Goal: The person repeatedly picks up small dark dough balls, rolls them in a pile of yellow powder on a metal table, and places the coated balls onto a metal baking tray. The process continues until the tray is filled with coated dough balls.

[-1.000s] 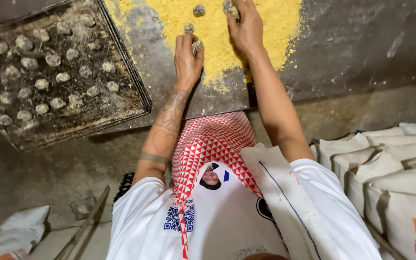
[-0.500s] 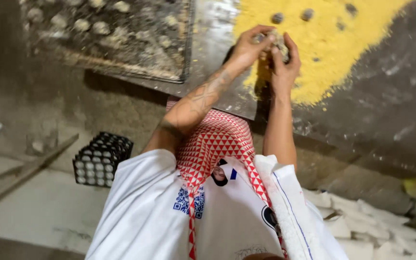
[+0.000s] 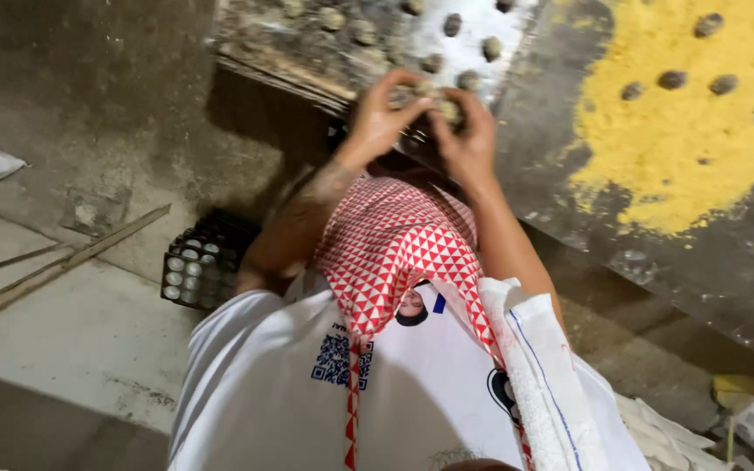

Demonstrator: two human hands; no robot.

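Head view: I am pressing a dough ball (image 3: 436, 98) between left hand (image 3: 379, 118) and right hand (image 3: 467, 139), both clenched on it, over the tray (image 3: 307, 44) edge; shaping step, setting down likely needs a free tray spot.

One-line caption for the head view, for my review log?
Both hands, left hand and right hand, pinch small dough balls together at the edge of a metal tray, beside a yellow flour pile.

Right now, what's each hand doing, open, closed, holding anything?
Left hand: fingers curled, pinching a small dough ball over the tray.
Right hand: fingers curled around another ball.
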